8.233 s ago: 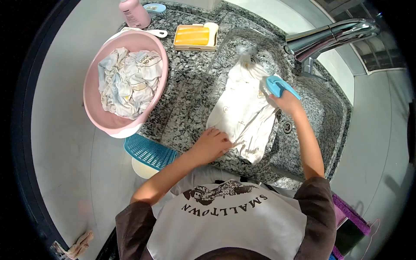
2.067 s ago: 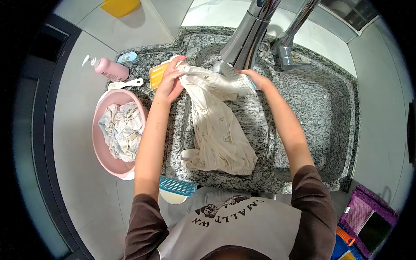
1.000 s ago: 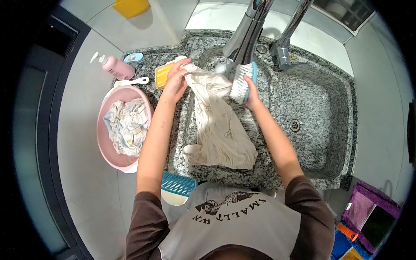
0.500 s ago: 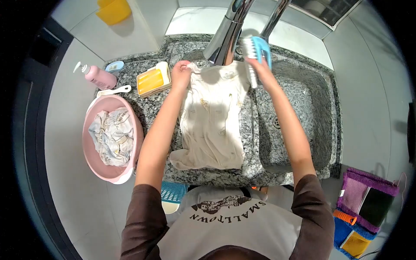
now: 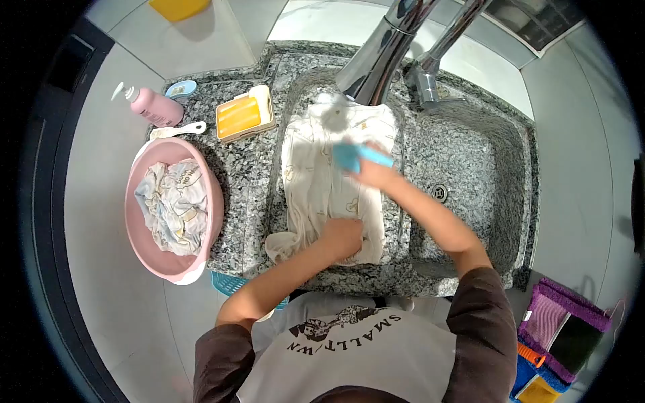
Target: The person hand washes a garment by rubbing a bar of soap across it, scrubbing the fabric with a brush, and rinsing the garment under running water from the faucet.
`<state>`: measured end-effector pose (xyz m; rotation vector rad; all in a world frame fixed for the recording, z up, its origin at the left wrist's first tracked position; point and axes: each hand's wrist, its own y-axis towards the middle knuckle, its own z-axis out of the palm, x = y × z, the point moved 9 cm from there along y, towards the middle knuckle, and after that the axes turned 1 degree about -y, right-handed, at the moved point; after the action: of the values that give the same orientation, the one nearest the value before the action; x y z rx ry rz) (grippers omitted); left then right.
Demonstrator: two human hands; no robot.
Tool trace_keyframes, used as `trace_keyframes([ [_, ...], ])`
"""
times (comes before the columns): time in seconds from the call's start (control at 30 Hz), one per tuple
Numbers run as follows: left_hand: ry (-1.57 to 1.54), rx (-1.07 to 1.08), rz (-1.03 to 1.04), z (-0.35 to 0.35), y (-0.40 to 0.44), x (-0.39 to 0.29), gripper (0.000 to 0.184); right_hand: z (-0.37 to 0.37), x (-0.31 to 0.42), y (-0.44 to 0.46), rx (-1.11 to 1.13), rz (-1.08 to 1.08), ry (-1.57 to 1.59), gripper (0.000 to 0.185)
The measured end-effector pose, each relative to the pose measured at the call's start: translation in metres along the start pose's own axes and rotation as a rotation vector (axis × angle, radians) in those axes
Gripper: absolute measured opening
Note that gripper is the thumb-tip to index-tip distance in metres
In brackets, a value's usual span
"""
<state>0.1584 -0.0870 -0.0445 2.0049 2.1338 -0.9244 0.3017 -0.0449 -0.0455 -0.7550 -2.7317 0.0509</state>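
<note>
A wet white garment (image 5: 312, 191) with small printed figures lies spread over the washboard side of the stone sink, beneath the tap. My right hand (image 5: 376, 168) grips a blue scrub brush (image 5: 347, 157), smeared by motion, over the upper middle of the cloth. Its bristles face down and are hidden. Lower on the garment, my left hand (image 5: 343, 238) is closed and pressed onto the fabric near the front edge, seemingly gripping a fold. The cloth's lower left corner is bunched up.
A chrome tap (image 5: 376, 64) overhangs the back of the sink basin (image 5: 470, 161). To the left are a pink tub (image 5: 213, 215) holding crumpled clothes, a pink pump bottle (image 5: 156, 107), a white-handled brush (image 5: 178, 130) and a box of yellow soap (image 5: 240, 116). Colourful cloths (image 5: 564, 329) hang at lower right.
My left hand has left the garment's top left corner and now presses its lower part. My right hand has brought the brush left and down onto the cloth. The view has shifted slightly.
</note>
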Motion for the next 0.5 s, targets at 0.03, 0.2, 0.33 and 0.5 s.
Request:
trace_keyframes([
  [0.03, -0.044, 0.019, 0.058, 0.006, 0.001, -0.003, 0.026, -0.004, -0.019, 0.022, -0.04, 0.026, -0.048, 0.06],
  [0.2, -0.079, 0.037, 0.148, -0.002, -0.012, -0.006, 0.024, -0.044, -0.023, 0.039, -0.184, 0.043, 0.082, 0.047],
  [0.33, -0.213, 0.079, 0.265, -0.022, -0.054, -0.024, 0.023, -0.013, 0.056, -0.035, 0.015, -0.35, 0.181, 0.048],
  [0.5, -0.318, 0.115, 0.185, -0.002, -0.064, -0.009, 0.023, -0.034, -0.042, 0.046, -0.198, 0.044, -0.058, 0.046],
])
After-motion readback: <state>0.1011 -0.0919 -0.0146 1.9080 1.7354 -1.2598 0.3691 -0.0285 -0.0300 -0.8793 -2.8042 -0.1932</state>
